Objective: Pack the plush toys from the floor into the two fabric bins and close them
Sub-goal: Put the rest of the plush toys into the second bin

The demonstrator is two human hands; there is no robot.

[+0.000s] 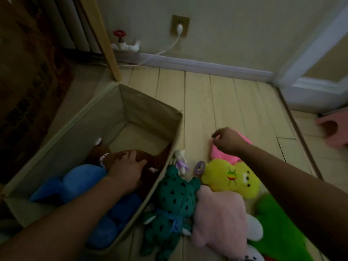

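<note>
An open beige fabric bin (pixel 150 104) stands on the floor at the left. Inside it lie a blue plush (pixel 75 179) and a brown plush (pixel 150 157). My left hand (pixel 126 172) reaches into the bin and presses flat on the brown plush. To the right of the bin, on the floor, lie a dark green spotted plush (pixel 173 200), a pale pink plush (pixel 220 215), a yellow plush (pixel 231 178), a bright green plush (pixel 278 227), a small white and purple doll (pixel 180 161) and a hot pink plush (pixel 220 153). My right hand (pixel 229 140) is closed on the hot pink plush.
A wooden post (pixel 107 38) rises just behind the bin. A wall socket with a white plug and cord (pixel 179 27) and a red valve (pixel 119 33) sit at the back wall. A pink object (pixel 335 129) lies at the far right by a door frame. A dark patterned cloth (pixel 28 81) hangs left.
</note>
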